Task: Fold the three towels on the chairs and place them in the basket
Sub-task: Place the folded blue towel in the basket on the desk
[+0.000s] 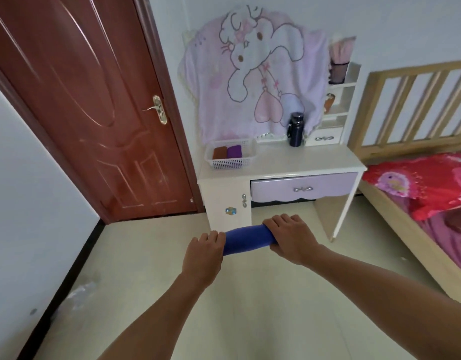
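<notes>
Blue towel (246, 239), already gathered into a compact bundle (whether folded or rolled cannot be told), is held level between the two hands, out in front of the body and above the bare floor. Its left end is gripped by the left hand (204, 252) and its right end by the right hand (291, 236). The fingers of each hand are curled over the top of the cloth, and most of the thumbs are hidden beneath. A grip at both ends is judged to be what keeps the layers from springing open while the bundle is carried. The white basket (230, 163) is seen well ahead of the hands and higher than them, more in line with the left hand than the right, on the near left corner of the white desk (302, 159). Two bundles are already laid in it side by side, a brown towel (219, 152) and a purple towel (234, 151), touching each other, with room left to the right of the purple one. That gap is judged to be meant for the blue towel, so the task appears close to its end, with only the carry and the placing left. A dark flask (295, 129) stands on the desk farther ahead of the right hand, well apart from the basket, and is unlikely to be disturbed. No chairs are in view.
</notes>
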A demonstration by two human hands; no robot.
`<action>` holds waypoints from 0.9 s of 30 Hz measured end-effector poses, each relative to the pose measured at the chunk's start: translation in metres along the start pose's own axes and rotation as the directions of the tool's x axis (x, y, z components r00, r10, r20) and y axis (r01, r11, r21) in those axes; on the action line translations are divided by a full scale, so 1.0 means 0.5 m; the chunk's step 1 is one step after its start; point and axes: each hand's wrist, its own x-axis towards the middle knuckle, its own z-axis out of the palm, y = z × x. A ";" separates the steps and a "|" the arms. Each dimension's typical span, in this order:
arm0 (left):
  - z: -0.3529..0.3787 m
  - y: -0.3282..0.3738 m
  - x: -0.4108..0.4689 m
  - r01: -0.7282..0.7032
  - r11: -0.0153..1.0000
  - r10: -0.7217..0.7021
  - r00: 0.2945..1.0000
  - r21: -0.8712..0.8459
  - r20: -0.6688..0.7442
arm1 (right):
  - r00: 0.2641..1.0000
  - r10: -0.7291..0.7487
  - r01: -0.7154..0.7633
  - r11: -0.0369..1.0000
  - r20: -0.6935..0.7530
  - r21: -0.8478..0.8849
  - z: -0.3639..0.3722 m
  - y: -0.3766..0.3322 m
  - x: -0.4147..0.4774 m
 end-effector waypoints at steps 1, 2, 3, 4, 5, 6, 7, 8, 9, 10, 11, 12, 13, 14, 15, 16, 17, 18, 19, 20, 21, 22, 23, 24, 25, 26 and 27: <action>0.003 -0.007 0.032 0.022 0.999 -0.022 1.000 -0.024 -0.004 | 1.000 0.000 0.000 1.000 -0.004 0.025 0.002 0.020 0.034; 0.015 -0.016 0.070 0.030 0.999 -0.031 0.999 -0.038 -0.014 | 1.000 -0.019 0.019 0.999 -0.003 0.032 0.014 0.041 0.076; 0.021 -0.025 0.094 0.038 0.998 -0.038 0.999 -0.053 -0.002 | 1.000 -0.029 0.028 0.999 0.011 0.034 0.024 0.055 0.103; 0.034 -0.040 0.125 0.044 0.998 -0.044 0.999 -0.053 -0.003 | 0.999 -0.046 0.046 0.999 0.005 0.022 0.040 0.071 0.138; 0.044 -0.059 0.164 0.053 0.997 -0.053 0.999 -0.057 0.003 | 0.998 -0.058 0.058 0.998 0.017 0.022 0.056 0.089 0.184; 0.050 -0.068 0.186 0.057 0.996 -0.057 0.998 -0.069 -0.001 | 0.998 -0.066 0.065 0.998 0.024 0.024 0.065 0.099 0.208; 0.060 -0.085 0.218 0.071 0.994 -0.071 0.997 -0.087 0.005 | 0.997 -0.073 0.072 0.997 0.029 0.038 0.078 0.111 0.244; 0.080 -0.107 0.258 0.075 0.993 -0.074 0.997 -0.092 0.016 | 0.996 -0.080 0.078 0.996 0.036 0.047 0.099 0.125 0.288; 0.093 -0.123 0.288 0.080 0.992 -0.079 0.997 -0.099 0.012 | 0.996 -0.086 0.085 0.995 0.025 0.057 0.112 0.134 0.320; 0.108 -0.140 0.320 0.082 0.991 -0.080 0.996 -0.101 0.031 | 0.995 -0.094 0.092 0.993 0.026 0.072 0.126 0.144 0.353; 0.128 -0.165 0.368 0.083 0.990 -0.079 0.996 -0.111 0.040 | 0.995 -0.094 0.092 0.991 0.020 0.101 0.145 0.159 0.403; 0.137 -0.174 0.391 0.085 0.989 -0.079 0.996 -0.124 0.052 | 0.995 -0.095 0.091 0.987 0.023 0.132 0.151 0.167 0.426; 0.150 -0.197 0.439 0.084 0.986 -0.077 0.996 -0.143 0.055 | 0.996 -0.086 0.080 0.983 0.029 0.163 0.164 0.184 0.473; 0.162 -0.215 0.474 0.095 0.982 -0.087 0.995 -0.165 0.057 | 0.998 -0.067 0.061 0.976 0.019 0.209 0.171 0.198 0.508; 0.174 -0.239 0.528 0.085 0.979 -0.075 0.996 -0.186 0.056 | 0.999 -0.041 0.035 0.968 0.018 0.250 0.178 0.219 0.559; 0.180 -0.255 0.567 0.082 0.972 -0.071 0.996 -0.221 0.057 | 0.999 -0.028 0.018 0.959 0.031 0.283 0.180 0.235 0.596; 0.188 -0.267 0.603 0.078 0.965 -0.069 0.997 -0.251 0.042 | 0.999 -0.018 0.006 0.953 0.037 0.302 0.181 0.248 0.628; 0.195 -0.287 0.659 0.081 0.952 -0.072 0.997 -0.296 0.043 | 0.999 0.004 -0.019 0.945 0.048 0.326 0.183 0.270 0.680; 0.197 -0.292 0.684 0.094 0.938 -0.078 0.995 -0.335 0.061 | 0.997 0.036 -0.056 0.932 0.061 0.359 0.180 0.281 0.701; 0.202 -0.304 0.727 0.119 0.918 -0.091 0.992 -0.377 0.091 | 0.993 0.077 -0.105 0.912 0.086 0.396 0.181 0.300 0.737; 0.208 -0.310 0.760 0.149 0.891 -0.104 0.986 -0.428 0.128 | 0.985 0.118 -0.161 0.886 0.124 0.435 0.181 0.315 0.764; 0.215 -0.315 0.791 0.180 0.862 -0.117 0.980 -0.475 0.159 | 0.974 0.146 -0.211 0.858 0.171 0.469 0.184 0.330 0.788; 0.217 -0.317 0.820 0.220 0.819 -0.134 0.971 -0.529 0.197 | 0.958 0.176 -0.270 0.824 0.228 0.498 0.188 0.347 0.811; 0.226 -0.320 0.865 0.247 0.777 -0.141 0.965 -0.579 0.223 | 0.938 0.207 -0.328 0.786 0.276 0.524 0.199 0.375 0.848; 0.230 -0.319 0.895 0.263 0.731 -0.136 0.960 -0.630 0.244 | 0.921 0.230 -0.375 0.740 0.313 0.559 0.206 0.396 0.876; 0.232 -0.316 0.925 0.282 0.682 -0.135 0.955 -0.675 0.262 | 0.909 0.250 -0.407 0.696 0.333 0.591 0.213 0.417 0.904; 0.238 -0.313 0.962 0.310 0.626 -0.138 0.947 -0.715 0.289 | 0.897 0.269 -0.438 0.655 0.351 0.616 0.228 0.444 0.940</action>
